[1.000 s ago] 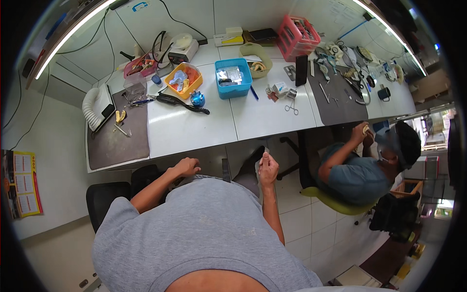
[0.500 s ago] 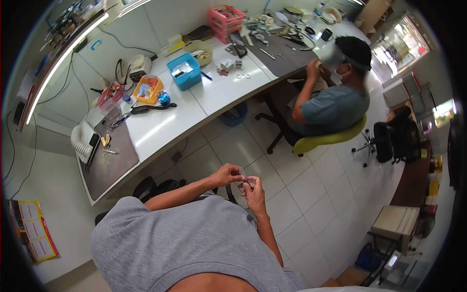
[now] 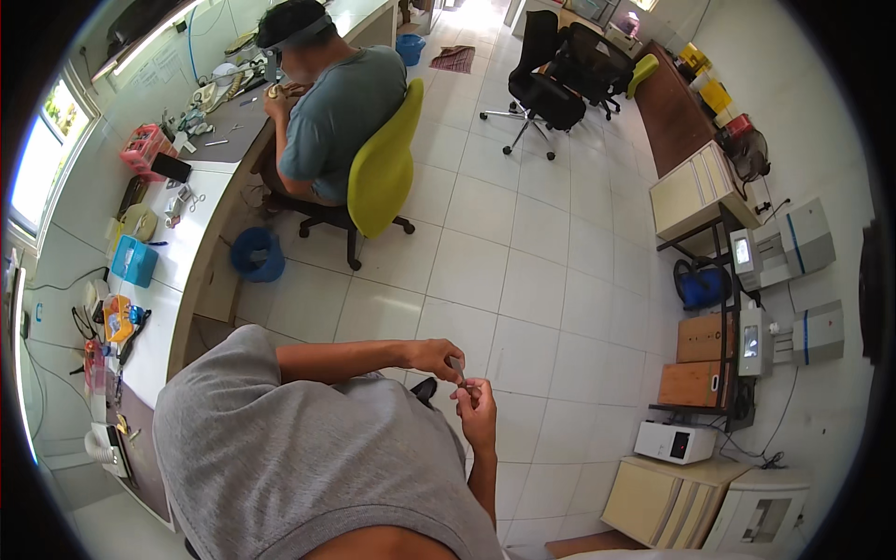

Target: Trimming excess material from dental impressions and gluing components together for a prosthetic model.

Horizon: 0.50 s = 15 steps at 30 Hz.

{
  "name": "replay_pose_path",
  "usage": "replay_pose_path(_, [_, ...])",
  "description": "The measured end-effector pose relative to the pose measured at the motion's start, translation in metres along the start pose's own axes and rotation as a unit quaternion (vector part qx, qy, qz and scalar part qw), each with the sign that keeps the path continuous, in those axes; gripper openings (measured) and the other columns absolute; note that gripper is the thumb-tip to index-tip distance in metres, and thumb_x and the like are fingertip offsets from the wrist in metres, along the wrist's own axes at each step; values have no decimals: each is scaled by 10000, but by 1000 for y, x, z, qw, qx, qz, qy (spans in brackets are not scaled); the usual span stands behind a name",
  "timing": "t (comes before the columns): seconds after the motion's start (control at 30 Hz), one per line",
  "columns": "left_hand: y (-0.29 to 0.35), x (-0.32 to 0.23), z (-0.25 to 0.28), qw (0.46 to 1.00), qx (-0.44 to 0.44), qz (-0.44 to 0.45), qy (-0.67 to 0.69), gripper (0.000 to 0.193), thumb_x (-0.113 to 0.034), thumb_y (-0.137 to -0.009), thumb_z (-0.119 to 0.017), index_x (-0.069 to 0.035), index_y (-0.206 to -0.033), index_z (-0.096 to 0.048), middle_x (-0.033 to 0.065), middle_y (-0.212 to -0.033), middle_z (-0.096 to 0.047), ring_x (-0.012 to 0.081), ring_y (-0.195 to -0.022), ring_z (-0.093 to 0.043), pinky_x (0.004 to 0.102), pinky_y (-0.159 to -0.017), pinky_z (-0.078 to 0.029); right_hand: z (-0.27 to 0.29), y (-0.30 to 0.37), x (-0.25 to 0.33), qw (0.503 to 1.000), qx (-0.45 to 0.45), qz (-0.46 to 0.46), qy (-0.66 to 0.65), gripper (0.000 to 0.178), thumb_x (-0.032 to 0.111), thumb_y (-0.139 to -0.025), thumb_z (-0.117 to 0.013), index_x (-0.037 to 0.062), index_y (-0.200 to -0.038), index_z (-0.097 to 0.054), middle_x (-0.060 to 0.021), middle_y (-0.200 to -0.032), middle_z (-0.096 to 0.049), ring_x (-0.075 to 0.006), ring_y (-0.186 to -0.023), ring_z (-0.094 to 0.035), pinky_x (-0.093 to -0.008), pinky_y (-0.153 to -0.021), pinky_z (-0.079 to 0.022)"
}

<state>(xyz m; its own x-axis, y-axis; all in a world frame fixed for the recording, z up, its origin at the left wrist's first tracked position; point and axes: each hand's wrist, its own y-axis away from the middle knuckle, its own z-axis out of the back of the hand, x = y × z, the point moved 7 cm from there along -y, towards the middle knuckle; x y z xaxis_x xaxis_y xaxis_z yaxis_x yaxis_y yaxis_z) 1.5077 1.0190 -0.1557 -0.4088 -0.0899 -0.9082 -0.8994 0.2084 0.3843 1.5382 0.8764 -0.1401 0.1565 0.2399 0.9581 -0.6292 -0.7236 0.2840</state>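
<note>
My left hand (image 3: 433, 358) and my right hand (image 3: 479, 413) meet in front of my body, above the tiled floor. A small, thin, greyish translucent piece (image 3: 457, 367) is pinched in the fingers of my left hand; its kind is too small to tell. Just below it, the fingertips of my right hand are closed and almost touch the left ones. Whatever lies between the right fingertips is hidden by the fingers.
On the left runs a long white workbench (image 3: 154, 322) with a blue basket (image 3: 133, 260) and an orange basket (image 3: 118, 319). A co-worker (image 3: 341, 117) sits there on a green chair (image 3: 387, 177). Blue bin (image 3: 257, 255) below. Black chairs (image 3: 546, 93) stand ahead; grey machines (image 3: 812, 241) line the right.
My body and view have turned to the right, so the bench has swung to the left and the machines show fully. Both hands stay together, fingers still pinched.
</note>
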Motion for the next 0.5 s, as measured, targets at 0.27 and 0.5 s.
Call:
replay_pose_path(0.27, [-97, -75, 38, 985, -73, -102, -123, 119, -98, -842, -645, -10, -910, -688, 50, -780, -695, 126, -726, -641, 267, -679, -506, 96, -50, -8, 999, -29, -19, 7, 167, 95, -954, -525, 42, -1095, -452, -17, -773, -580, -46, -572, -435, -202, -511, -358])
replay_pose_path(0.5, [31, -338, 196, 757, -530, -332, -189, 246, -172, -985, -562, 25, -876, -662, 39, -710, -662, 86, -620, -591, 251, -626, -489, 170, -177, 98, 994, -52, 4, 99, 604, -36, -947, -392, 195, -1503, -342, -38, -941, -582, -68, -579, -443, -218, -530, -430])
